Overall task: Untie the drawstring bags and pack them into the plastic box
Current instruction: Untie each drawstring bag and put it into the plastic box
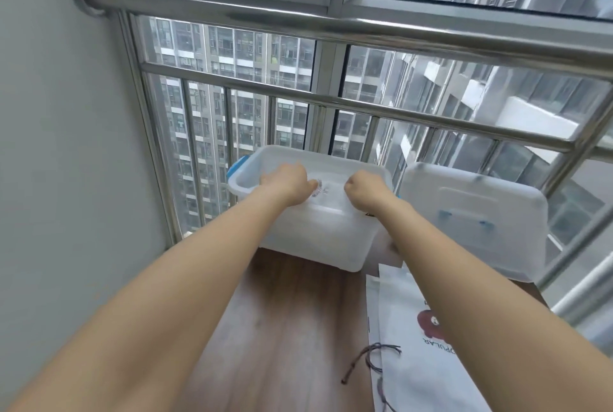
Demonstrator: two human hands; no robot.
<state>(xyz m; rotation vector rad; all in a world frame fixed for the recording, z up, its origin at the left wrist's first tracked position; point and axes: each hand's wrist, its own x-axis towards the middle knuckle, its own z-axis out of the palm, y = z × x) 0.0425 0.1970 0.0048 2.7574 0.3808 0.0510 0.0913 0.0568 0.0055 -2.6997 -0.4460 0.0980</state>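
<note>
A translucent plastic box (331, 245) with a blue handle stands open at the far end of the wooden table. Both my hands reach into it. My left hand (287, 184) and my right hand (366, 191) each hold an edge of a white drawstring bag (328, 194) with a round print, which lies inside the box between them. Two more white drawstring bags (414, 345) lie flat on the table at the near right, the upper one printed with a brown bear and lettering. Their dark cords (371, 358) trail loose on the wood.
The box's lid (474, 219) leans against the steel railing (398, 113) to the right of the box. A grey wall closes the left side. Bare wooden table top (282, 328) stretches between my arms. Behind the railing is a window.
</note>
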